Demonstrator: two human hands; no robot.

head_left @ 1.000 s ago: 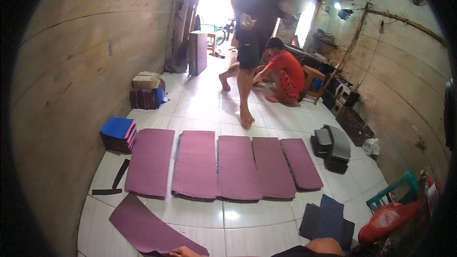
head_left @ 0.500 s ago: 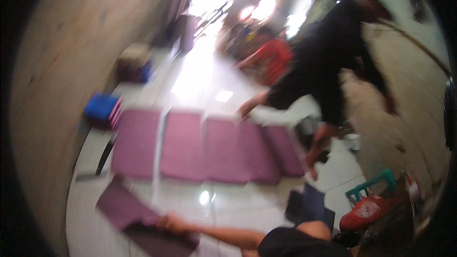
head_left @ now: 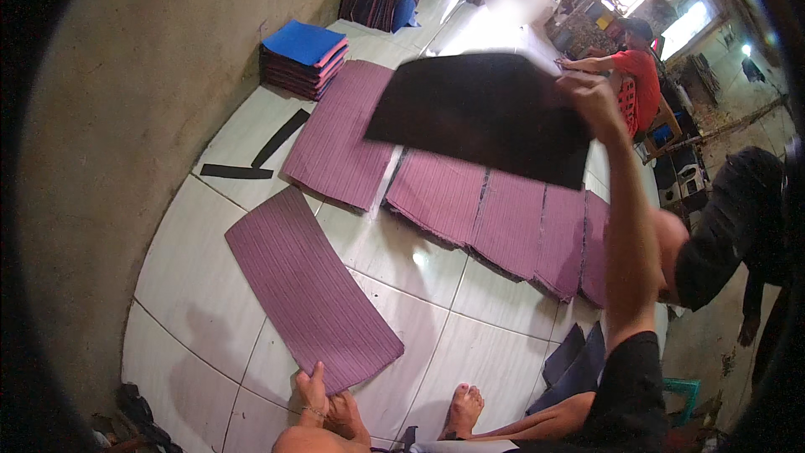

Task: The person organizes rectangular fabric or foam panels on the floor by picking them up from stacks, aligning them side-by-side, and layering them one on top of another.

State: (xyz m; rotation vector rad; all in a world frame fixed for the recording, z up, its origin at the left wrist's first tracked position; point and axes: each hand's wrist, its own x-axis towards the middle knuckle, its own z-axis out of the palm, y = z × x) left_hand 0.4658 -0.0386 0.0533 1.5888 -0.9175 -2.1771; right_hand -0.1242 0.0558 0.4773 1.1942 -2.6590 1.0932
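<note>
Fingers of the right hand [head_left: 597,105] pinch the two-o'clock edge of a black-faced sheet [head_left: 474,117], raised toward one o'clock over purple mats [head_left: 511,226] on the tiled floor [head_left: 419,344]. At seven o'clock, the left hand [head_left: 312,393] touches the six-o'clock end of a purple striped panel [head_left: 314,294]; whether its fingers grip, I cannot tell. Blue-topped stack [head_left: 303,42]: eleven o'clock.

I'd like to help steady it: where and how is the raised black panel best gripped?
The black panel is probably best pinched at its left end, coming from the left: its shape is broad and flat, and that end is free, while the right hand holds it near the opposite end.
</note>
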